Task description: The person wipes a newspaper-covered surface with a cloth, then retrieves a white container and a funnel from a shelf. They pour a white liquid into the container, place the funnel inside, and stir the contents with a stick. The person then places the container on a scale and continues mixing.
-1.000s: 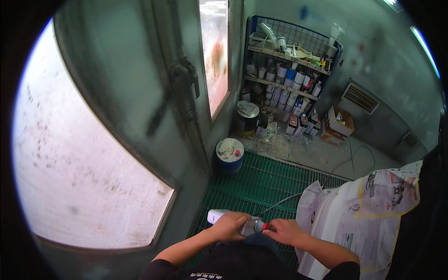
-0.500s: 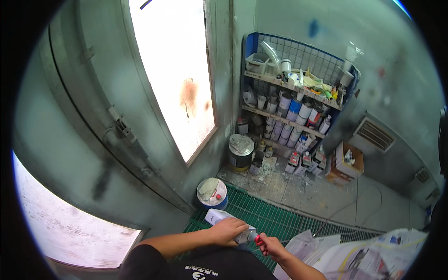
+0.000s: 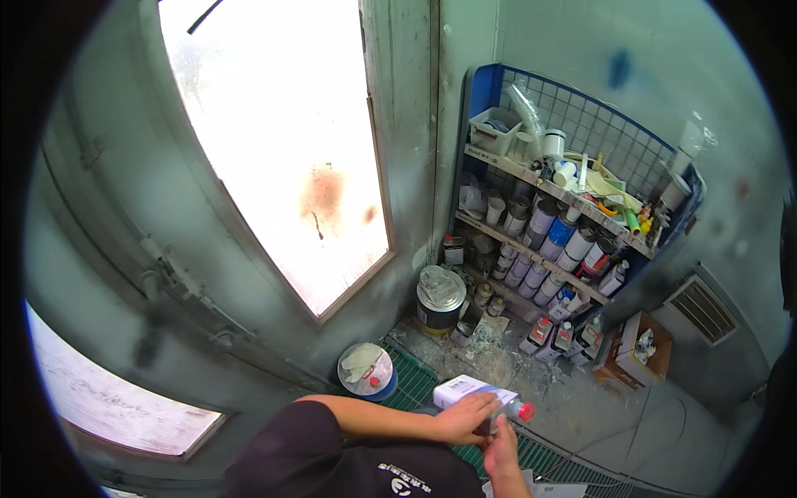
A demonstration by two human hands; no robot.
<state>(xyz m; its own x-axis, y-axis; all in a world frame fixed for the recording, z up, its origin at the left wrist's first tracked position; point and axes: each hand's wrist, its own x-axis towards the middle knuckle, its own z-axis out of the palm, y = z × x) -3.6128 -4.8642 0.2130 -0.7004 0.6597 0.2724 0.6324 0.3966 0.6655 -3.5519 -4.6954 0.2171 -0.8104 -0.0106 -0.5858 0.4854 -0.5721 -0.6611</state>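
A rectangular can [image 3: 457, 390] with a white and purple label lies tilted on its side in front of my body, its red cap [image 3: 526, 412] pointing right. My left hand [image 3: 465, 421] is closed over the can's top side near the neck. Just below the neck, my right hand [image 3: 501, 451] is closed against the can's lower side, thumb upward. Its fingers are partly hidden behind the can. The red cap sits on the neck, and neither hand is on it.
Left of the can stands a blue drum [image 3: 365, 371] with a rag on its lid. Beyond are a lidded bucket [image 3: 440, 300], a shelf rack [image 3: 531, 176] of tins, several red-capped cans [image 3: 538, 335] and a cardboard box [image 3: 635, 353]. Green grating [image 3: 413, 378] covers the floor nearby.
My right hand has let go of the red cap and moved onto the can's body. The can has moved right, still in my left hand. The view has turned left.
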